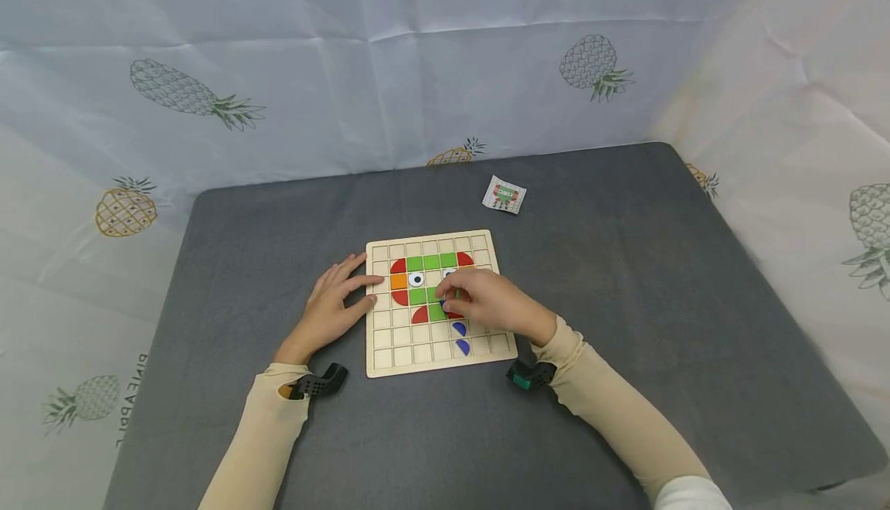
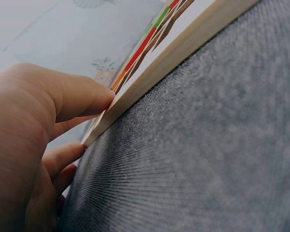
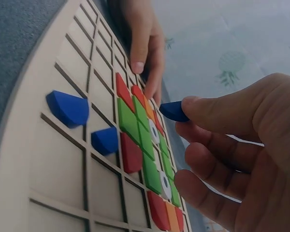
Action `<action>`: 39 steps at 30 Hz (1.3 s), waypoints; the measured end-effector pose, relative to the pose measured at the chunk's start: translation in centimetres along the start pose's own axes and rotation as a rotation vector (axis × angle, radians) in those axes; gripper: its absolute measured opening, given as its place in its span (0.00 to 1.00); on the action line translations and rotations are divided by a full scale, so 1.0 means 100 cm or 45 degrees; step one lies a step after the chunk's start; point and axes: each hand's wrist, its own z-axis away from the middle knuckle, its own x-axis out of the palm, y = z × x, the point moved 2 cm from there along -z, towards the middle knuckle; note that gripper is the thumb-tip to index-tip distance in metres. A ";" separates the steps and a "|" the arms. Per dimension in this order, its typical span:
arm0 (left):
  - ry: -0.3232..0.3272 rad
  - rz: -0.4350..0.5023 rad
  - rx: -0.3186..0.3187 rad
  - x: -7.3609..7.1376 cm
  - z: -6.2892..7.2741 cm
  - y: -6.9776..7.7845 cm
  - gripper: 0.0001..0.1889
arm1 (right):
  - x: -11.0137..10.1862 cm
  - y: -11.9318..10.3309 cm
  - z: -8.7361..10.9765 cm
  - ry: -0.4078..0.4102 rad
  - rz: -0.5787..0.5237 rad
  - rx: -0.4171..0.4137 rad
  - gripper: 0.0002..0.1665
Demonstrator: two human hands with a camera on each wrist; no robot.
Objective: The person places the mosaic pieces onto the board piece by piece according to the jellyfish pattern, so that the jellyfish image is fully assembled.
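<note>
A wooden grid board lies on the table, with green squares, red rounded pieces, an orange square and round white eye pieces set in its cells. My left hand rests at the board's left edge, fingers spread, thumb and fingertips touching the rim. Over the middle of the board, my right hand pinches a blue rounded puzzle piece between thumb and index finger, raised off the grid in the right wrist view. Two more blue pieces lie in the lower cells.
A small printed pattern card lies behind the board, toward the right. The dark grey table extends around the board, up to a pineapple-print curtain at the back and sides.
</note>
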 end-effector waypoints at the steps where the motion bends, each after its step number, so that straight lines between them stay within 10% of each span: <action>1: 0.001 0.000 0.001 0.000 0.000 0.000 0.19 | 0.002 0.000 -0.001 -0.012 0.003 0.002 0.10; 39: -0.009 0.005 -0.016 0.000 -0.001 0.002 0.19 | 0.029 -0.005 0.000 -0.108 0.227 0.049 0.05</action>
